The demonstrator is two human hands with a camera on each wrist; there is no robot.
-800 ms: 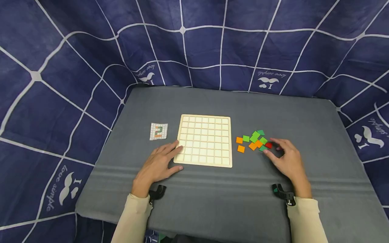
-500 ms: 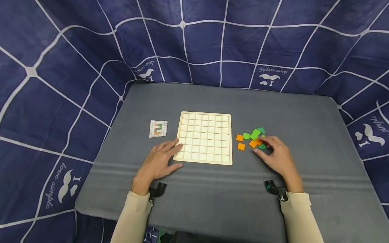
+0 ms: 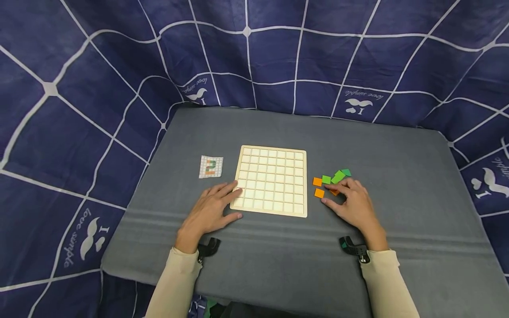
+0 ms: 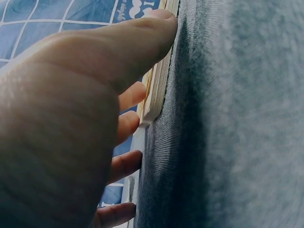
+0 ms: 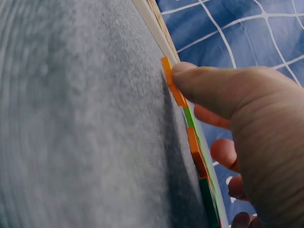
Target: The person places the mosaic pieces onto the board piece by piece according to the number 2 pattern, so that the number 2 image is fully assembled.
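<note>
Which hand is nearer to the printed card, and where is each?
Left. In the head view, the left hand is just below the printed card; the right hand is beyond the board, at the tiles.

Tbl (image 3: 278,256): grey fabric top, long creases running L–R across near half, front L corner rounded. Wooden board (image 3: 270,181) lies flat nr tbl ctr: pale, approx sq, w/ raised rim & grid of sq cells. Small printed card (image 3: 211,167) flat to L of board, apart from it, w/ grid & orange/green figure. R of board, also apart: loose tiles. Orange tile (image 3: 317,181) just beside lime tile (image 3: 326,179); 2nd orange tile (image 3: 319,193) on near side of those. Further R, lime cluster (image 3: 338,176), dk green tile (image 3: 347,172) next to it. Another orange pc (image 3: 334,192) mostly hidden. R wrist view: dk green pc (image 5: 207,204), edge-on.
</note>
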